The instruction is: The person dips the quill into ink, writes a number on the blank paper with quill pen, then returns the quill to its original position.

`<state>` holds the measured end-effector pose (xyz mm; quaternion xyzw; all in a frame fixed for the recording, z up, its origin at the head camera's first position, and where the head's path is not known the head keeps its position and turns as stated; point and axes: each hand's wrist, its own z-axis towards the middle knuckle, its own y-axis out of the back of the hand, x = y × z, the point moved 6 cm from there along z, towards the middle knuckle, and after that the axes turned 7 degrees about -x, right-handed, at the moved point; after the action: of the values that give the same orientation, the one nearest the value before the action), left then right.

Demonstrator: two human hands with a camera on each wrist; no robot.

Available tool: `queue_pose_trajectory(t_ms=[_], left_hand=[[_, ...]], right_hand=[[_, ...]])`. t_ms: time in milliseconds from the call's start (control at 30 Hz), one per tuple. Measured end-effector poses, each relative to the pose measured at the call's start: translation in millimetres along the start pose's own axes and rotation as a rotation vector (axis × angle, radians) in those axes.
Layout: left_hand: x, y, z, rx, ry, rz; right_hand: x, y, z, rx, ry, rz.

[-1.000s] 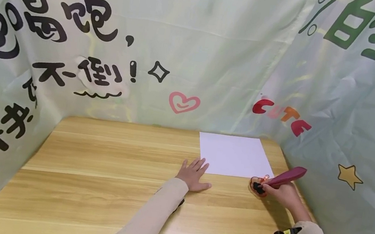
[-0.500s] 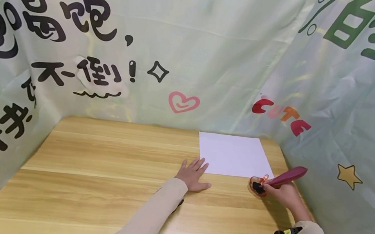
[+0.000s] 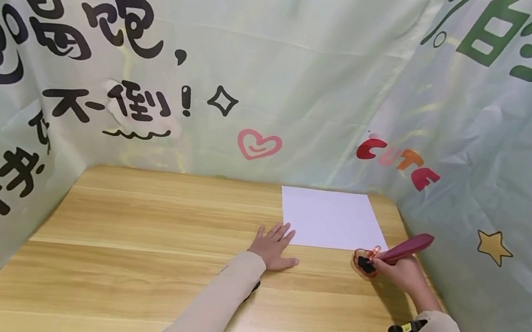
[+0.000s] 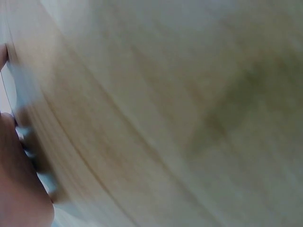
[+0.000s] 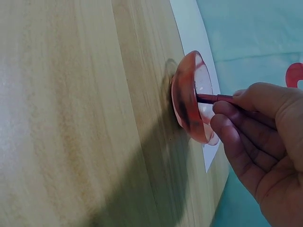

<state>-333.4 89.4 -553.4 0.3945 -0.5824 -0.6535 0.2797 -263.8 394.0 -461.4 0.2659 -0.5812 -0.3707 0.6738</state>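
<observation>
Can't see tip of maroon-handled tool [image 3: 409,247] inside translucent bowl [image 5: 186,100]. Note left hand [image 4: 22,182] cut off, tabletop [image 4: 118,104] blurred in left-wrist view.

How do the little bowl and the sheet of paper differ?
The bowl is reddish and see-through; the paper is white. The bowl is small and rounded; the paper is flat and larger. The bowl has the tip of a dark red tool in it; the paper has the left hand at its near left corner. Both are on the wooden table.
</observation>
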Motion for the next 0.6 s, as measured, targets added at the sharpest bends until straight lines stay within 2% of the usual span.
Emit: queue_pose_trajectory(t_ms=[233,433,600], left_hand=[[-2.3,7.8,-3.5,0.011,0.001,-0.026],[-4.4,12.7,-7.0,0.018,0.0,-0.04],[-4.0,12.2,-6.3,0.017,-0.001,-0.038]], right_hand=[[-1,1,-1,0.002,-0.03,0.005],[1,6,0,0.029,-0.107,0.127],[3,12,4,0.017,-0.149,0.22]])
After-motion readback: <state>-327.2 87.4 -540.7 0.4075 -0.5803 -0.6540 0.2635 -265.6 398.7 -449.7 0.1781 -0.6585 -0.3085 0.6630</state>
